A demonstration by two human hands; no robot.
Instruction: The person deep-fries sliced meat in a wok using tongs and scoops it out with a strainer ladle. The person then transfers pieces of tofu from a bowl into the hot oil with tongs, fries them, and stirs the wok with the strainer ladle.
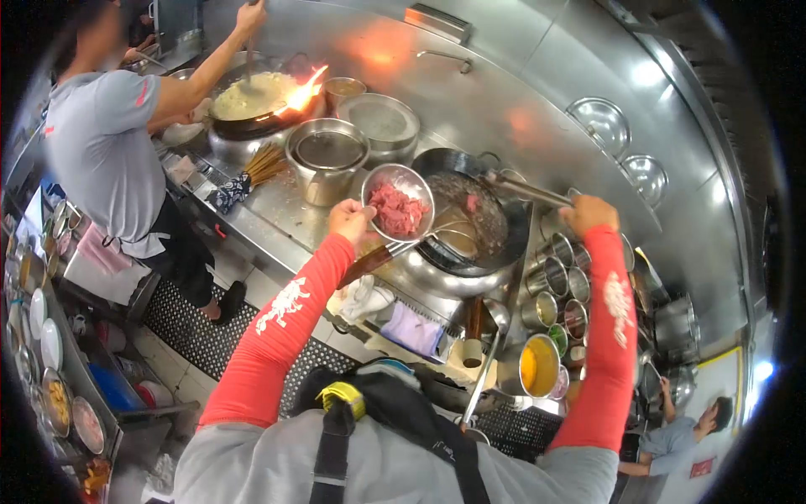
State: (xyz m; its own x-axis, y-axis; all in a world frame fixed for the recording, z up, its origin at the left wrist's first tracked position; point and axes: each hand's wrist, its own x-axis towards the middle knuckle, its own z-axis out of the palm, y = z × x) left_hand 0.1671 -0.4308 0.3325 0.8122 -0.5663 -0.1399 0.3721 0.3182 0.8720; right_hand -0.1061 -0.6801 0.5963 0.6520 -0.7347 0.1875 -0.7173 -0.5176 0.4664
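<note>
My left hand (351, 220) is closed on the rim of a small metal bowl (371, 178), tilted over the near left side of a dark wok (435, 164). Pieces of raw red meat (399, 210) fill much of the bowl. A bit of meat (472, 203) lies in the brownish liquid (489, 225) of the wok. My right hand (590, 214) is wrapped round the handle of a metal ladle (541, 193), whose head end is at the wok's far right rim and not clearly seen. Below the bowl, a wire skimmer (453, 235) with a wooden handle (365, 265) rests across the wok.
At left, a co-worker (109, 143) works a wok (252, 97) beside a flame (304, 91). A metal pot (323, 189) and bamboo brush (264, 164) stand between us. Several seasoning containers (554, 273) and an orange-filled pot (537, 365) are at right. Another person (680, 441) is lower right.
</note>
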